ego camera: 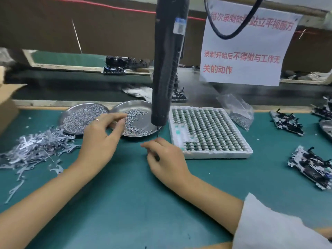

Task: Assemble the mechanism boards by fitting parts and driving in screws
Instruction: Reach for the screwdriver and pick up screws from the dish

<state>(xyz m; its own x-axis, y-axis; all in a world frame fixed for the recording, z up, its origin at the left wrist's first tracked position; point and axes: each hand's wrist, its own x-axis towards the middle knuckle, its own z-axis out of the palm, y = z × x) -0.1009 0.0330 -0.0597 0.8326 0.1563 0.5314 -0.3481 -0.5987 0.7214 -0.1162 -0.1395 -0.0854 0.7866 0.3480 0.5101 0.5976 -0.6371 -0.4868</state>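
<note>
My left hand (102,139) reaches over the near rim of the right screw dish (142,106). Its thumb and forefinger are close together above the screws (133,123); I cannot see whether a screw is between them. My right hand (167,159) rests on the green mat with curled fingers round a small dark part (158,157). The black electric screwdriver (167,69) hangs between both hands, with its bit tip (158,133) just above my right fingers. Two mechanism boards (309,168) (287,123) lie at the right, away from both hands.
A second screw dish (80,119) stands left of the first. A pile of metal levers (36,148) covers the left mat. A white tray of small components (208,130) sits right of the screwdriver, with a screw bag (237,112) behind it. A paper notice (246,47) hangs above.
</note>
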